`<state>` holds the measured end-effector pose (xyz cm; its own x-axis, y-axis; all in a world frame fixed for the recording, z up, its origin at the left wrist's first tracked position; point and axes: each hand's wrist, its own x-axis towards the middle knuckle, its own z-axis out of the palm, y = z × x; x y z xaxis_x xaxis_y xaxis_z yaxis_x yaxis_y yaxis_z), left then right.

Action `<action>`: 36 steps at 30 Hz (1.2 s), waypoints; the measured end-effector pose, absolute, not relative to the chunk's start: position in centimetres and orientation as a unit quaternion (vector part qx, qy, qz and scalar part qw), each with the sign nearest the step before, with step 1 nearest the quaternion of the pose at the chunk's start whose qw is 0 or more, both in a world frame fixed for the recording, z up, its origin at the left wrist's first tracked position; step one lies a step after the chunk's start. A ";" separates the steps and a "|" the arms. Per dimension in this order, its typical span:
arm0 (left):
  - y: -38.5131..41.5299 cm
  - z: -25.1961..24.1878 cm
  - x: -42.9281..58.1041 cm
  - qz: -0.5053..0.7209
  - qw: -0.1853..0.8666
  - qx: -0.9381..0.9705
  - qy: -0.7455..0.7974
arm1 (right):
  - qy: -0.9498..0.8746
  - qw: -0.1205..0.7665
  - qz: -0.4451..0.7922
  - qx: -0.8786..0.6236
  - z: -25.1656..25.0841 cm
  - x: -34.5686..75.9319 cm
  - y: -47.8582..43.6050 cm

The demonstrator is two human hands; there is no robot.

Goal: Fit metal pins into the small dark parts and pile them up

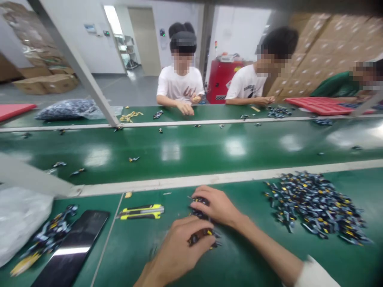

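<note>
My left hand (178, 247) is curled near the front edge of the green table, its fingers closed on a few small dark parts with yellow marks (201, 235). Just beyond it, my right hand (216, 205) is cupped palm down over more of the same small parts (199, 200), fingers bent around them. A large heap of these dark blue, grey and yellow parts (314, 205) lies to the right of both hands. A yellow and black utility knife (141, 211) rests to the left of my hands.
A black phone (74, 245) and a smaller pile of parts (49, 233) lie at the left beside a white plastic bag (18, 217). A green conveyor belt (185, 149) carries scattered parts. Three people sit across it, with red trays (321, 105) and cardboard boxes behind.
</note>
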<state>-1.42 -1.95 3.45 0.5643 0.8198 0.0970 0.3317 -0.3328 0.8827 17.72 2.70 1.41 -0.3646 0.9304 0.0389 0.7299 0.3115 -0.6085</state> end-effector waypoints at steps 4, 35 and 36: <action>-1.7 3.3 -1.0 0.318 0.430 0.738 0.413 | -0.739 0.239 0.311 -0.548 2.7 20.1 -0.8; -3.5 2.7 0.6 0.530 0.287 0.718 0.348 | -0.344 0.503 0.629 -0.482 2.4 17.4 -4.5; -3.5 2.8 0.6 0.526 0.292 0.717 0.352 | -0.348 0.503 0.622 -0.490 2.6 17.4 -4.5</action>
